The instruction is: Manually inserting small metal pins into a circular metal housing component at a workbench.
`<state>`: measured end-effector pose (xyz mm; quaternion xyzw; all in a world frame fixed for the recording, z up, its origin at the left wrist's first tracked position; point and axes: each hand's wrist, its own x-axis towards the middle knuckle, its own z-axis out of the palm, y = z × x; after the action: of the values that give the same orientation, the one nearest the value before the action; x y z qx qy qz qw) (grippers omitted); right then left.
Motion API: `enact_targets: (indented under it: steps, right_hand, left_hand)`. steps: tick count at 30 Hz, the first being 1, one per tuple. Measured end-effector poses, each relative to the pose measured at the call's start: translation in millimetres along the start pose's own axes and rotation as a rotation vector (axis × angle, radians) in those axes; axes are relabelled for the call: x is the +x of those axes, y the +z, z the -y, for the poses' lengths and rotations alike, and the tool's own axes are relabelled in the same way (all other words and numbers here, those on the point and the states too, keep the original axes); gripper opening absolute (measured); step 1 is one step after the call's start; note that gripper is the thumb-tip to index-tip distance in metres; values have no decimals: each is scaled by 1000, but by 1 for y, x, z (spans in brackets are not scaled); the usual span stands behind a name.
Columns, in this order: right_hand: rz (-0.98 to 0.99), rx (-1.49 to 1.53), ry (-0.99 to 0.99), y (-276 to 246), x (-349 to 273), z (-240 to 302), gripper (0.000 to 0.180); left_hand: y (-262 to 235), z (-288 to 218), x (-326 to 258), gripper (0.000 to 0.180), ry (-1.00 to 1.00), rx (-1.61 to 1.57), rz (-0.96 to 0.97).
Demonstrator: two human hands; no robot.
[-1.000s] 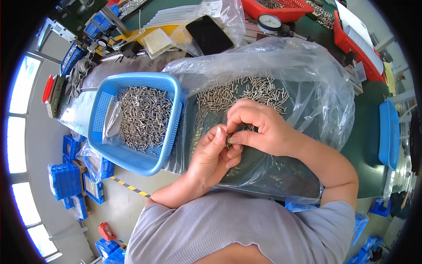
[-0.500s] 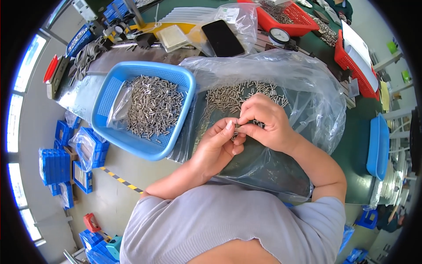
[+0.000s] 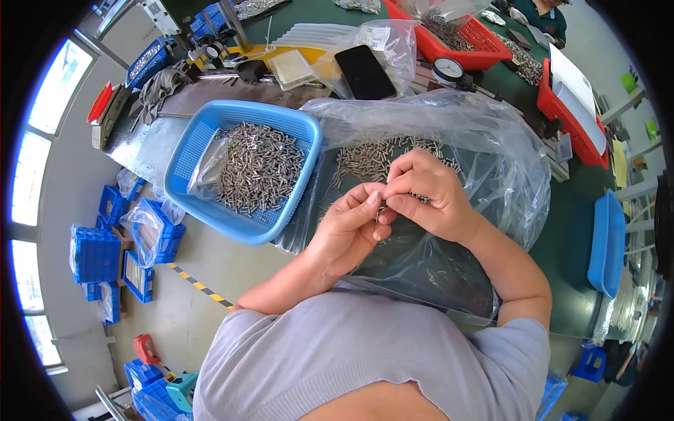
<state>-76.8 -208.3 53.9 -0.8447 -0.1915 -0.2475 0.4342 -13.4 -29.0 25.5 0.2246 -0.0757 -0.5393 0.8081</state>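
Observation:
My left hand [image 3: 348, 226] and my right hand [image 3: 431, 198] meet fingertip to fingertip above a clear plastic sheet or bag [image 3: 449, 270]. A small metal pin [image 3: 380, 211] pokes out by the left fingers; the rest of it is hidden. My right thumb and forefinger are pinched against the left fingertips, and what lies between them is too small to make out. Just beyond the hands, many short metal pins [image 3: 361, 161] lie heaped on the plastic. To the left stands a blue plastic basket [image 3: 178, 163] holding more such pins [image 3: 258, 168] and a crumpled clear bag [image 3: 209, 168].
Behind the plastic lie a black phone [image 3: 365, 72], a dial gauge [image 3: 447, 69] and a red basket [image 3: 484, 52] of metal parts. A second red basket [image 3: 574, 116] with papers stands at the right. Another person's gloved hand [image 3: 518, 15] shows at the far right.
The view has shifted slightly, so the bench things sit a little further right and lower. Both hands stay together, fingers slightly rearranged, with a pin now showing below the left fingertips.

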Motion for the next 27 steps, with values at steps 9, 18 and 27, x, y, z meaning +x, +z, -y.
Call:
enact_targets:
  steps: [9, 18, 27]
  right_hand:
    - [-37, 185, 415, -5, -2, 6, 10]
    - [-78, 149, 339, 5, -2, 6, 6]
    - [-143, 356, 547, -5, 4, 1, 10]
  left_hand:
    - [24, -29, -22, 21, 83, 114, 1]
    - [3, -118, -47, 20, 589, 1212, -291]
    - [9, -79, -39, 17, 790, 1155, -451]
